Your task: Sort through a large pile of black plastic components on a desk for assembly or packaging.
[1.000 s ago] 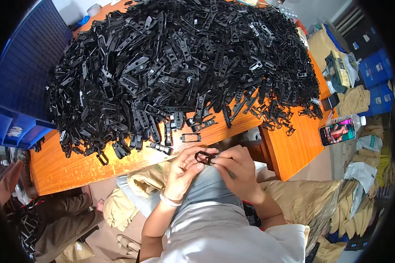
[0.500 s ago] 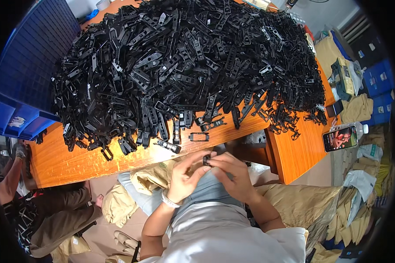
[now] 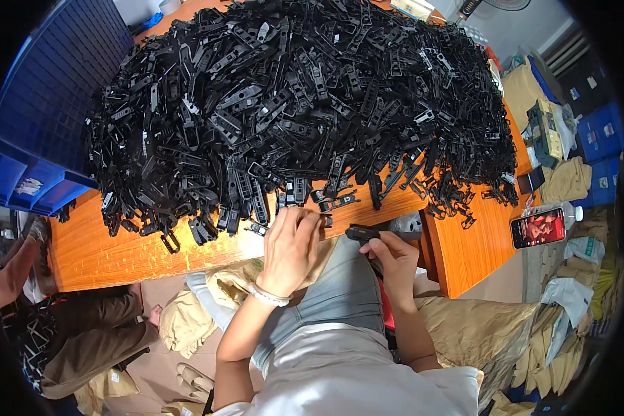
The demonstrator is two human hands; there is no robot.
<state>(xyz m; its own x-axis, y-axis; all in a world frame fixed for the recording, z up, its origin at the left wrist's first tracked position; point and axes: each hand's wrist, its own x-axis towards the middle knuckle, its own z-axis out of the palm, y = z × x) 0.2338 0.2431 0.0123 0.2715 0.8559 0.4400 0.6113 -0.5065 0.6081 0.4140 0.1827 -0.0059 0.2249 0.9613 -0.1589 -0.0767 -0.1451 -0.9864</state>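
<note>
My left hand (image 3: pixel 290 244) is over the front edge of the table, back up, with its fingers bent down. It covers most of a small black plastic frame (image 3: pixel 327 221), whose right end shows beside the fingers. Its fingertips are hidden, so I cannot tell whether they grip it. A bracelet circles that wrist. To the right, just off the table edge above my lap, my right hand (image 3: pixel 394 258) is closed on a long black plastic part (image 3: pixel 361 234), pinched between thumb and fingers. A large heap of similar black plastic parts (image 3: pixel 284 104) covers most of the table (image 3: pixel 139 253).
A blue plastic crate (image 3: pixel 55 104) stands at the left of the heap. A phone (image 3: pixel 538 228) with a lit screen lies at the table's right side, by a clear bottle (image 3: pixel 570 211). Another person's arm (image 3: pixel 12 267) shows at far left. Brown sacks (image 3: pixel 478 326) lie at right.
My hands have come apart. The left has moved forward onto the table edge by the frame; the right has shifted right, holding the black part. The phone's screen picture has changed.
</note>
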